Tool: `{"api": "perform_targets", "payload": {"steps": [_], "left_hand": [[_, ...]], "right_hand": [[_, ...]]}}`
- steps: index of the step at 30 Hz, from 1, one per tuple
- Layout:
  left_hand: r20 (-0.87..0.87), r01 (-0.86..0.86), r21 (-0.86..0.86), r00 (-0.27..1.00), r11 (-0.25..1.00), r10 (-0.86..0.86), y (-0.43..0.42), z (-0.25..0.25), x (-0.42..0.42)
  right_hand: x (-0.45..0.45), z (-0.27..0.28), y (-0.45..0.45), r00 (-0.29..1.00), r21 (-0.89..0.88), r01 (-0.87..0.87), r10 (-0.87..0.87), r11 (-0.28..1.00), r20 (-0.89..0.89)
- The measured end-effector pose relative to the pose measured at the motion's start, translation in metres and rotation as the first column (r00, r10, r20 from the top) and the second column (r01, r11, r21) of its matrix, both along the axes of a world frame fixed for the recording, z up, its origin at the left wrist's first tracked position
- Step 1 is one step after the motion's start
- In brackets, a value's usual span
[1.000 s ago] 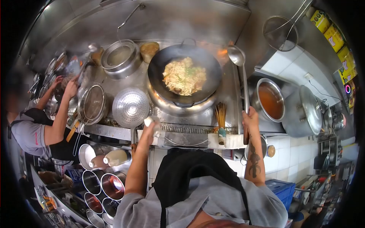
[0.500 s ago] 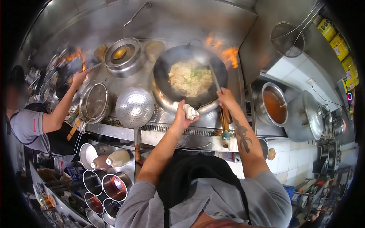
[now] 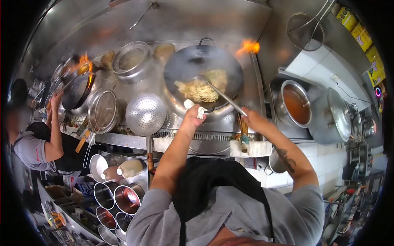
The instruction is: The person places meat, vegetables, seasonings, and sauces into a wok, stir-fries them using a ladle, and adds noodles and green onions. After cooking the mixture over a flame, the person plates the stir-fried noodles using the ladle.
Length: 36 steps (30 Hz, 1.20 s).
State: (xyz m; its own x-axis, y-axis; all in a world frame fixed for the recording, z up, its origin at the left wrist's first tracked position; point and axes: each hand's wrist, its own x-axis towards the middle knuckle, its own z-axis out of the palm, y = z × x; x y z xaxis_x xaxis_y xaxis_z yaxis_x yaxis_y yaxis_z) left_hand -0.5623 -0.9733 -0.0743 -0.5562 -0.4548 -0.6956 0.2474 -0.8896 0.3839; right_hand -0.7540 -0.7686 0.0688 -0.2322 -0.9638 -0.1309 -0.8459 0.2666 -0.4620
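Note:
A large dark wok [image 3: 232, 65] holds noodles [image 3: 197, 91] with egg and bits of green. At the wok's near rim, my left hand [image 3: 194, 116] is closed round a white cloth [image 3: 201, 112], beside the wok's near handle. My right hand [image 3: 251, 119] grips a long metal ladle [image 3: 223, 96], whose bowl rests among the noodles. Steam blurs part of the food. Below my right hand a bundle of thin sticks [image 3: 243, 129] stands by the counter edge.
Flames [image 3: 248, 46] rise behind the wok. A perforated skimmer [image 3: 146, 114] and wire strainers [image 3: 102, 110] lie left. A pot of reddish liquid [image 3: 296, 102] and a lidded pot [image 3: 334, 119] stand right. A co-worker [image 3: 37, 147] handles a flaming wok at the far left.
My right hand has moved slightly right and down, and the ladle has swept left through the noodles, which are now folded together. The co-worker's ladle has moved from the middle pot to their wok.

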Motion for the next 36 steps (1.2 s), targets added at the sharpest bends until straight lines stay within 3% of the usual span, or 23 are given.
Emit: {"api": "perform_targets", "payload": {"steps": [3, 6, 9, 11, 13, 15, 17, 19, 21, 23, 25, 26, 28, 30, 32, 36], "left_hand": [[-0.052, -0.127, -0.011, 0.991, 0.992, 0.127, 0.044, 0.048, -0.002], [-0.060, -0.078, -0.028, 0.995, 0.997, 0.076, 0.029, 0.021, -0.007], [-0.041, -0.099, -0.099, 0.995, 0.990, 0.095, 0.019, 0.029, -0.014], [-0.035, -0.126, -0.057, 0.992, 0.990, 0.124, 0.034, 0.030, -0.009], [-0.114, -0.076, -0.137, 0.992, 0.988, 0.061, 0.023, 0.011, -0.007], [-0.039, -0.081, -0.065, 0.996, 0.995, 0.079, 0.021, 0.005, -0.010], [-0.114, -0.099, -0.077, 0.989, 0.992, 0.090, 0.043, 0.043, -0.005], [-0.087, -0.124, -0.082, 0.989, 0.989, 0.117, 0.049, 0.046, -0.002], [-0.102, -0.114, -0.116, 0.989, 0.987, 0.103, 0.049, 0.052, -0.001], [-0.066, -0.112, -0.028, 0.992, 0.993, 0.110, 0.057, 0.065, 0.000], [-0.097, -0.083, -0.006, 0.992, 0.997, 0.082, 0.070, 0.087, 0.002], [-0.060, -0.098, 0.013, 0.993, 0.995, 0.098, 0.073, 0.089, 0.000], [-0.072, -0.094, 0.020, 0.993, 0.995, 0.095, 0.068, 0.087, -0.004], [-0.110, -0.099, -0.054, 0.990, 0.994, 0.092, 0.058, 0.032, -0.002], [-0.119, -0.078, -0.096, 0.991, 0.992, 0.067, 0.076, 0.003, 0.010], [-0.044, 0.008, -0.133, 0.999, 0.991, -0.014, 0.121, 0.012, 0.045]], "right_hand": [[0.000, 0.006, 0.000, 0.973, 0.051, -0.005, 0.017, 0.999, -0.230], [-0.004, -0.003, 0.001, 0.954, -0.004, -0.080, 0.076, 0.997, -0.289], [-0.004, 0.015, 0.016, 0.968, -0.069, -0.070, 0.052, 0.995, -0.246], [-0.005, 0.037, 0.031, 0.980, -0.033, -0.031, 0.024, 0.999, -0.198], [-0.008, 0.055, 0.034, 0.988, -0.001, -0.014, 0.013, 1.000, -0.156], [-0.015, 0.071, 0.044, 0.985, 0.009, -0.100, 0.100, 0.995, -0.139], [-0.027, 0.072, 0.062, 0.969, -0.031, -0.219, 0.213, 0.975, -0.128], [-0.013, 0.089, 0.066, 0.986, 0.130, -0.146, 0.154, 0.981, -0.056], [-0.014, 0.091, 0.061, 0.990, 0.154, -0.134, 0.139, 0.979, -0.025], [-0.016, 0.100, 0.068, 0.977, 0.171, -0.175, 0.192, 0.970, -0.088], [-0.032, 0.086, 0.071, 0.973, 0.077, -0.230, 0.229, 0.970, 0.025], [-0.034, 0.083, 0.069, 0.979, 0.146, -0.206, 0.203, 0.968, 0.032], [-0.021, 0.102, 0.047, 0.990, 0.270, -0.141, 0.136, 0.952, 0.040], [-0.033, 0.049, 0.030, 0.993, 0.141, -0.108, 0.113, 0.984, -0.025], [-0.032, 0.038, 0.023, 0.989, 0.063, -0.069, 0.077, 0.996, -0.125], [-0.018, 0.059, 0.035, 0.949, 0.015, -0.089, 0.089, 0.996, -0.301]]}}
